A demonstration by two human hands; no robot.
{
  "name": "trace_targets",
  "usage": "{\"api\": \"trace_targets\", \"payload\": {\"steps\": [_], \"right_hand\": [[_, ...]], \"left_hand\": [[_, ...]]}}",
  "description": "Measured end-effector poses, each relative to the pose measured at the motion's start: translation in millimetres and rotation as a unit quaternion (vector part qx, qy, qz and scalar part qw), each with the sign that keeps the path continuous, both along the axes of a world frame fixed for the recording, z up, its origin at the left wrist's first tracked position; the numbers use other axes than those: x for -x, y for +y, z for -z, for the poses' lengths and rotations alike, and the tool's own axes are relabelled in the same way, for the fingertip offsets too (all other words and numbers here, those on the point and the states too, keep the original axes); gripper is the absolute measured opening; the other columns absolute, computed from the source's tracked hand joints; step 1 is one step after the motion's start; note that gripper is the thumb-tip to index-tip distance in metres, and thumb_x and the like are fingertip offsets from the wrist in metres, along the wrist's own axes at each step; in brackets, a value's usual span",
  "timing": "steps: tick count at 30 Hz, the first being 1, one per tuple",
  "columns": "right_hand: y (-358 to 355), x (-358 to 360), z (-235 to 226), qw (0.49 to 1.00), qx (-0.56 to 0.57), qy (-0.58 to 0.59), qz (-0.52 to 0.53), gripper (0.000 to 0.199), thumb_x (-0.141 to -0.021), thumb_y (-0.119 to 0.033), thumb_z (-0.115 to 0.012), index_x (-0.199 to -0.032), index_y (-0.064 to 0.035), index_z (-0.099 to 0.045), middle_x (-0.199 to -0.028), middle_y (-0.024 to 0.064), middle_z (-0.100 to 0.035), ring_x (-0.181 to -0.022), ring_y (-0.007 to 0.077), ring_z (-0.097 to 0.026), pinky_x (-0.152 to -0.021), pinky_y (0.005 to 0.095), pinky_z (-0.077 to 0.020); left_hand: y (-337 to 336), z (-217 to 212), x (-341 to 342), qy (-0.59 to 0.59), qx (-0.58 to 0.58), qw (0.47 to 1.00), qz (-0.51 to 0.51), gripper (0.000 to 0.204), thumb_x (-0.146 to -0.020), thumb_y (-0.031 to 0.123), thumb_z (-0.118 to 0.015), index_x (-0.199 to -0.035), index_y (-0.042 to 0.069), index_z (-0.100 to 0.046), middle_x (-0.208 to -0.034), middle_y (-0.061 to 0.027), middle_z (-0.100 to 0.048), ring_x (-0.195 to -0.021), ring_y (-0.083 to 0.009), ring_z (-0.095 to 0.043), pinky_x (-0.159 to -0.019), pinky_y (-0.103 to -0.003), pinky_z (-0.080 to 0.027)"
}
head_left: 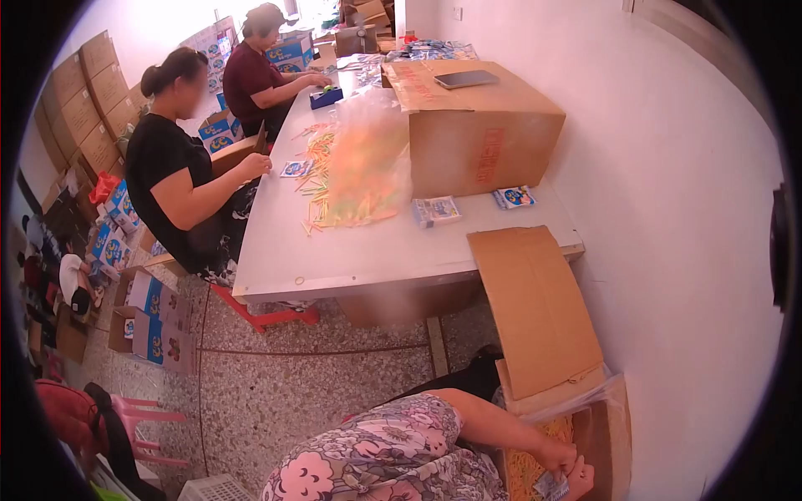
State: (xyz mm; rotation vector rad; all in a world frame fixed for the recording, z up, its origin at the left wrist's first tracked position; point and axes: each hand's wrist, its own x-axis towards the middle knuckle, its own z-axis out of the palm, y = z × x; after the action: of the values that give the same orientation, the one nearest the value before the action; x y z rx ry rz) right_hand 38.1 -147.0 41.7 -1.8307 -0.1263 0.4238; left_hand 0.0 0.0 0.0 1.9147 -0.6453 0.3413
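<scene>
At the lower right, my left hand (558, 456) and my right hand (580, 479) are close together over an open cardboard box (616, 434). Both are closed at a small printed packet (549, 487), whose lower part is cut off by the picture's edge. Fingers hide much of how it is gripped. Beneath the hands, many thin yellow-orange sticks (525, 466) fill the box, which has a clear plastic liner (576, 392). One long flap (535, 309) of the box leans up against the table's edge.
On the white table (288, 259) lie colourful sticks (318, 179), a clear plastic bag (368, 167), packets (436, 210) and a large carton (489, 150) bearing a phone (465, 79). Two people (180, 159) work along its left side. A white wall (668, 250) bounds the right.
</scene>
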Motion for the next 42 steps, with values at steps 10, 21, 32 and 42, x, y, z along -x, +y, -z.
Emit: {"api": "trace_targets", "payload": {"steps": [10,21,32,42], "right_hand": [[-26,8,-19,0.937,0.123,-0.326,-0.031,0.015,-0.076,-0.018,-0.072,-0.074,-0.0046,-0.065,-0.065,0.0094,-0.062,-0.059,0.0182,-0.055,-0.059,0.0324,-0.0488],[-15,27,-76,0.967,0.103,-0.229,-0.03,0.013,-0.083,-0.011,-0.06,-0.077,0.0013,-0.06,-0.071,0.0049,-0.058,-0.068,0.0112,-0.052,-0.063,0.0294,-0.0451],[-67,78,-39,0.92,0.275,-0.105,-0.259,0.02,-0.078,-0.018,-0.061,-0.073,0.001,-0.056,-0.06,0.0056,-0.053,-0.063,0.0122,-0.054,-0.057,0.0314,-0.0432],[-54,61,-83,0.979,0.09,-0.048,-0.176,0.02,-0.082,-0.018,-0.064,-0.088,0.0006,-0.064,-0.071,0.0028,-0.058,-0.066,0.01,-0.051,-0.063,0.0291,-0.0441]], "left_hand": [[9,-32,25,0.17,0.104,0.966,0.162,0.02,-0.066,0.017,-0.075,-0.078,0.002,-0.069,-0.065,-0.011,-0.062,-0.064,-0.0227,-0.059,-0.06,-0.036,-0.045],[25,-16,21,0.197,0.223,0.948,0.113,0.018,-0.076,0.016,-0.069,-0.09,0.005,-0.068,-0.079,-0.0035,-0.067,-0.072,-0.0116,-0.06,-0.065,-0.031,-0.05],[32,-64,33,0.41,0.259,0.858,0.171,0.02,-0.09,0.008,-0.057,-0.109,0.003,-0.063,-0.097,0.0003,-0.064,-0.089,-0.0068,-0.057,-0.079,-0.025,-0.047],[27,-57,37,0.383,0.184,0.892,0.152,0.019,-0.09,0.012,-0.057,-0.101,0.001,-0.066,-0.09,0.0011,-0.065,-0.081,-0.0059,-0.057,-0.072,-0.024,-0.047]]}}
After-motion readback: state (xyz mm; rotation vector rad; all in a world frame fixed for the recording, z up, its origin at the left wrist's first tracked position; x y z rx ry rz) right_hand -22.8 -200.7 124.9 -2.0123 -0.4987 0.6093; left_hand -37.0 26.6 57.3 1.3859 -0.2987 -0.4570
